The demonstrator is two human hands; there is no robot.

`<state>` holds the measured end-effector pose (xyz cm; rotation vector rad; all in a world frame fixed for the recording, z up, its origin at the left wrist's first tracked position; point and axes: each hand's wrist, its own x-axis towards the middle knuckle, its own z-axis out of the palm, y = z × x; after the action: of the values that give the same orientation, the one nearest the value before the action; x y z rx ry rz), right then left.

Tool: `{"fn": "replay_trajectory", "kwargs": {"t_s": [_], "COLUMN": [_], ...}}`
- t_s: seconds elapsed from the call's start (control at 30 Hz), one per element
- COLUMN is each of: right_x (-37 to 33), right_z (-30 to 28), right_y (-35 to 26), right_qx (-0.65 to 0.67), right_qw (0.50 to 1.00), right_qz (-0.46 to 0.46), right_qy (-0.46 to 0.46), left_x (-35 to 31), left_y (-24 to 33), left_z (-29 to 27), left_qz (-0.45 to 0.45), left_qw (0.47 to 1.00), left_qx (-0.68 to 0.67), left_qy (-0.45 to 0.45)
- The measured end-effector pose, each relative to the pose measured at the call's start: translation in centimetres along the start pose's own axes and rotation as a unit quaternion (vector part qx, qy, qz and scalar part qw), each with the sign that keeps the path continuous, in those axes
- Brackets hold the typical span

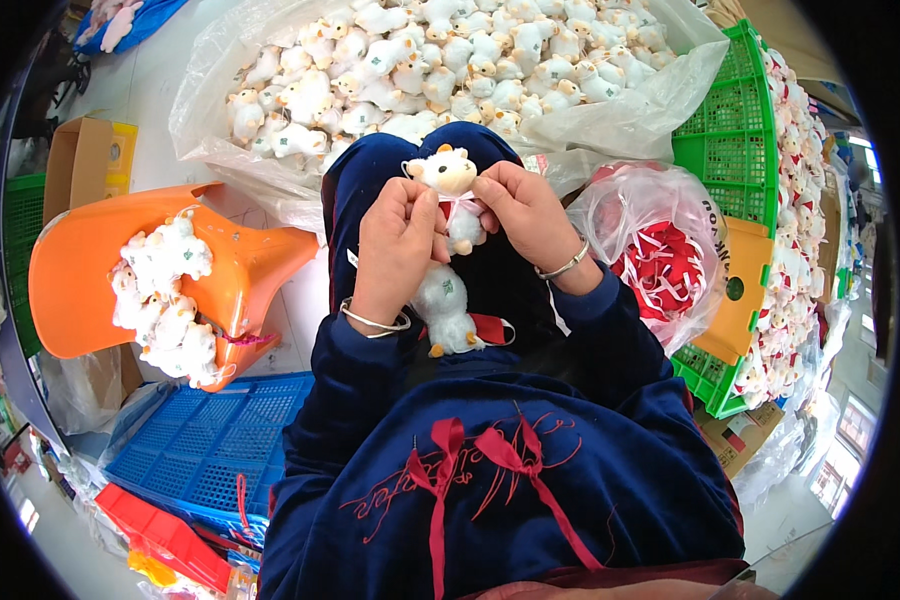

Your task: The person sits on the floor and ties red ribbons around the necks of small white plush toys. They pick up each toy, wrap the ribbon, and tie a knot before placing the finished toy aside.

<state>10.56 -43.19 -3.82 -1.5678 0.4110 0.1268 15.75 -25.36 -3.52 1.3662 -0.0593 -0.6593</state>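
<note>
Above my lap, a small white plush animal (446, 172) with orange horns faces right, held between my two hands. My left hand (392, 232) is closed at its left side, thumb and fingertips pressed together. On the other side my right hand (526, 212) pinches close to the neck, where a pale pink ribbon (460, 203) and a bit of red cloth show. Exactly which part each fingertip grips is partly hidden. Below my hands a second white plush animal (444, 300) lies on my lap, with a red cloth piece (492, 330) beside it.
Beyond my knees spreads a clear plastic sack (202, 105) full of white plush animals. At right, a plastic bag (610, 205) holds red ribboned pieces (665, 272), beside green crates (730, 130). An orange chair (70, 285) with several plush animals and a blue crate (210, 430) stand left.
</note>
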Motion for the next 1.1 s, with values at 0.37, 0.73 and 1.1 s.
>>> {"fn": "replay_trajectory", "kwargs": {"t_s": [0.37, 0.73, 1.1], "right_x": [-1.4, -0.6, -0.5], "right_z": [-0.4, 0.6, 0.7], "right_y": [-3.8, -5.3, -2.9], "right_qx": [0.012, -0.079, -0.069], "right_qw": [0.998, 0.996, 0.998], "right_qz": [0.063, 0.043, 0.007], "right_qy": [-0.006, 0.005, -0.001], "left_x": [0.1, 1.4, 1.4], "left_y": [2.8, 4.4, 3.9], "left_z": [-0.8, -1.7, -0.2], "left_qz": [-0.031, -0.113, -0.082], "left_qw": [0.993, 0.981, 0.977], "left_qx": [0.117, 0.114, 0.195], "left_qy": [-0.014, -0.109, -0.040]}}
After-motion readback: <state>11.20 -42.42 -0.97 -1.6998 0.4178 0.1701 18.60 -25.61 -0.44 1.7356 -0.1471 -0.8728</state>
